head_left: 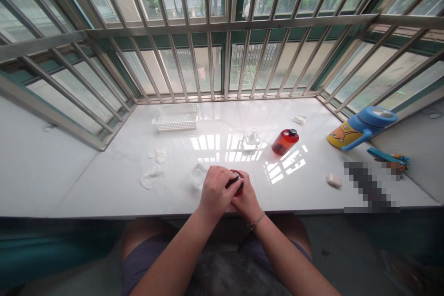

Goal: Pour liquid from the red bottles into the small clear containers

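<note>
Both of my hands are closed together near the table's front edge on a red bottle with a black cap (238, 186), mostly hidden by the fingers. My left hand (214, 188) lies over the top, its fingers on the cap. From the right side, my right hand (248, 198) wraps round the bottle's body. Just left of my left hand sits a clear square container (199, 175). Farther back, a second red bottle with a dark cap (286, 142) lies tilted on the table, with a clear glass-like piece (252, 138) to its left.
On the white table (114, 166) are a white plastic basket (176, 119), crumpled tissues (151, 177) at left, another tissue (299, 120) at the back and a pale soap-like block (334, 180). A blue-yellow flask (360, 127) and blue-orange tools (390, 158) lie at right. Metal bars (225, 64) enclose the back.
</note>
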{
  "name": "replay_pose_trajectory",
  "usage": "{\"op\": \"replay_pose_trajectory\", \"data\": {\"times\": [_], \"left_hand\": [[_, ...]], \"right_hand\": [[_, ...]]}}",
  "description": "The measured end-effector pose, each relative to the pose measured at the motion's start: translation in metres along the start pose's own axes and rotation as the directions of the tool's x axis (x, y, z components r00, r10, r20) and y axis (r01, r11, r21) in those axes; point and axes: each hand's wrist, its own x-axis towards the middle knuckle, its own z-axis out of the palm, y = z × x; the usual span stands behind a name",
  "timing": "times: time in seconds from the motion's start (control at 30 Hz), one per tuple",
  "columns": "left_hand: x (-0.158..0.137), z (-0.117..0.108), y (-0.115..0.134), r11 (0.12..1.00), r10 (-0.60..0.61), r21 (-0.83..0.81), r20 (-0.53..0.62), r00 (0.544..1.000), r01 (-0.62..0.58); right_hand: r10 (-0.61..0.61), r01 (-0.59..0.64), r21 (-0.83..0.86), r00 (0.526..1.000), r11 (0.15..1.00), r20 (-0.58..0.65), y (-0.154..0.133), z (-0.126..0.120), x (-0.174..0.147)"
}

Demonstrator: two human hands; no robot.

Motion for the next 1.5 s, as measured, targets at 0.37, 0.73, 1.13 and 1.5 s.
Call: {"op": "replay_pose_trajectory", "data": {"times": [0.37,0.73,1.13,1.5], "left_hand": [[0.004,-0.026,0.003,0.996,0.015,-0.092,0.235,0.972,0.007],[0.005,-0.028,0.002,0.948,-0.251,-0.196,0.033,0.968,0.252],[-0.012,-0.106,-0.057,0.54,-0.782,-0.534,-0.031,0.623,0.651],[-0.05,-0.14,-0.125,0.504,-0.852,0.242,-0.018,0.523,0.829]], "right_hand": [[0.04,-0.04,0.021,0.999,0.999,0.023,0.006,0.0,-0.003],[0.079,-0.079,0.012,0.996,0.997,0.046,0.006,-0.001,-0.002],[0.064,-0.062,-0.057,0.997,0.996,0.034,0.011,-0.002,-0.004],[0.078,-0.075,-0.092,0.997,0.993,0.024,0.013,-0.003,-0.005]]}}
